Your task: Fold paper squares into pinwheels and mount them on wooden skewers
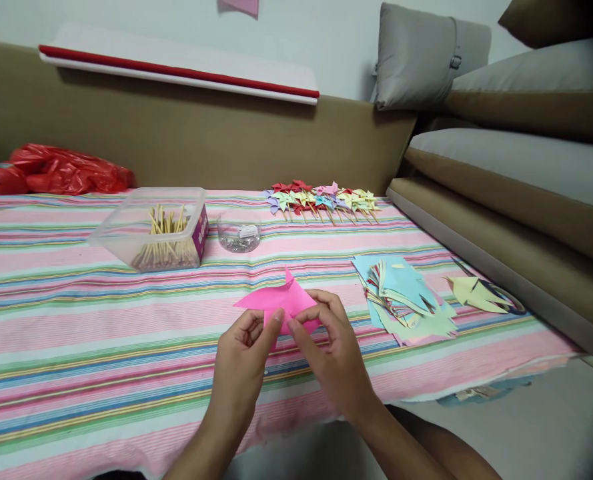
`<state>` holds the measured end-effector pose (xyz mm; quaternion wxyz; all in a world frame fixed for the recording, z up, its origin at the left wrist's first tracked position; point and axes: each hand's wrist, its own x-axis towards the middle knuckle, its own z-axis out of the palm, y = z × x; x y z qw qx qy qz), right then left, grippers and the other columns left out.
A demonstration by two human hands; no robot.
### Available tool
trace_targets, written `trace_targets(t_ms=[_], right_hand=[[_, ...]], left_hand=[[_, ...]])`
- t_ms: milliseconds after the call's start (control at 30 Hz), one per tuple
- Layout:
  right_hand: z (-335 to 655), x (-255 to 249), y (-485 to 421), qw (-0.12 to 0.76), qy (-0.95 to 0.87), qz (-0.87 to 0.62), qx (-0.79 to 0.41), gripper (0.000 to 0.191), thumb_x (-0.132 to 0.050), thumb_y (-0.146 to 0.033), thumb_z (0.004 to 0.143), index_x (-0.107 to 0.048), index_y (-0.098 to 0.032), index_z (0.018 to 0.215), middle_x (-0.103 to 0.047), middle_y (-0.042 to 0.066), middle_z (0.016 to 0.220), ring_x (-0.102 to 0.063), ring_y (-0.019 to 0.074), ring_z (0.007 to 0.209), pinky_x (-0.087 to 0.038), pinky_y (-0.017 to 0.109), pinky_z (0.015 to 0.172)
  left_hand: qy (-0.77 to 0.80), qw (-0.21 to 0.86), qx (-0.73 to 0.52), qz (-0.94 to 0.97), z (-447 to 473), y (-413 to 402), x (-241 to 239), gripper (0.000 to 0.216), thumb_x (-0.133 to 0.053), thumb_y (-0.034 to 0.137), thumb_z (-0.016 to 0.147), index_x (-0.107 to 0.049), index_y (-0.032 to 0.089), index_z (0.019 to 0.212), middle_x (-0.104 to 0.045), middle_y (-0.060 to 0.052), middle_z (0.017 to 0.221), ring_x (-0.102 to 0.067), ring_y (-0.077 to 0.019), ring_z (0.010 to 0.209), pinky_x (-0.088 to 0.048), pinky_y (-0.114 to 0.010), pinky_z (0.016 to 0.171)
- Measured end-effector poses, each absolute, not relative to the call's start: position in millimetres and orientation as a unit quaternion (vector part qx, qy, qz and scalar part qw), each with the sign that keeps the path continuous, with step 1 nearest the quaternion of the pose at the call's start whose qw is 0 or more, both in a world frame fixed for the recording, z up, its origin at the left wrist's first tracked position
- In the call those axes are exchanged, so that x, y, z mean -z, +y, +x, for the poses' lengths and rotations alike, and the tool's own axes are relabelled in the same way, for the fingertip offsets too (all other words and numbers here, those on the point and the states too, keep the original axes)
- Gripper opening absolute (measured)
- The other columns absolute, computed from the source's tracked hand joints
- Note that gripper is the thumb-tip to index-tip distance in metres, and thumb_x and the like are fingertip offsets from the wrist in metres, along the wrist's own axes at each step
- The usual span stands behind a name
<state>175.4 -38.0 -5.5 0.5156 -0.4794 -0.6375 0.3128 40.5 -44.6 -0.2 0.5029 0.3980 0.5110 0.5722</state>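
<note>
A bright pink sheet of paper (276, 300), cut and partly curled into pinwheel points, is held above the striped cloth near the front edge. My left hand (243, 343) pinches its lower left part between thumb and fingers. On the right side, my right hand (329, 340) grips the paper too, its thumb and index finger close to the paper's middle. One corner sticks up at the top, and another points left. The fingers hide the lower part of the paper.
A clear plastic box (116, 230) holds many thin wooden sticks (169, 233). Beside it stands a round clear tub (239, 233) of small metallic bits. Finished paper pinwheels (326, 200) lie at the back. Cut paper sheets (401, 297) and scissors (513, 303) lie right, near stacked cushions (516, 160).
</note>
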Motion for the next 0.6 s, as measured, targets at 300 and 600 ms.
trace_targets(t_ms=[300, 600], right_hand=[[179.3, 1.4, -38.2, 0.499, -0.692, -0.456, -0.253, 0.008, -0.064, -0.029, 0.092, -0.069, -0.026, 0.086, -0.052, 0.007, 0.126, -0.051, 0.0259, 0.126, -0.046, 0.044, 0.104], [183.1, 2.1, -36.6, 0.483, -0.719, -0.433, -0.250, 0.007, -0.067, -0.027, 0.090, -0.071, -0.026, 0.085, -0.052, 0.007, 0.129, -0.051, 0.0256, 0.127, -0.046, 0.043, 0.103]], left_hand=[[0.485, 0.537, -0.588, 0.362, 37.1, -43.7, 7.2, 0.034, -0.076, 0.042, 0.081, -0.054, 0.020, 0.069, -0.045, 0.004, 0.068, -0.039, -0.0126, 0.066, -0.037, -0.021, 0.061], [0.498, 0.496, -0.578, 0.414, 36.7, -44.8, 1.7, 0.031, -0.072, 0.042, 0.085, -0.055, 0.020, 0.069, -0.046, 0.003, 0.068, -0.041, -0.0135, 0.068, -0.037, -0.022, 0.062]])
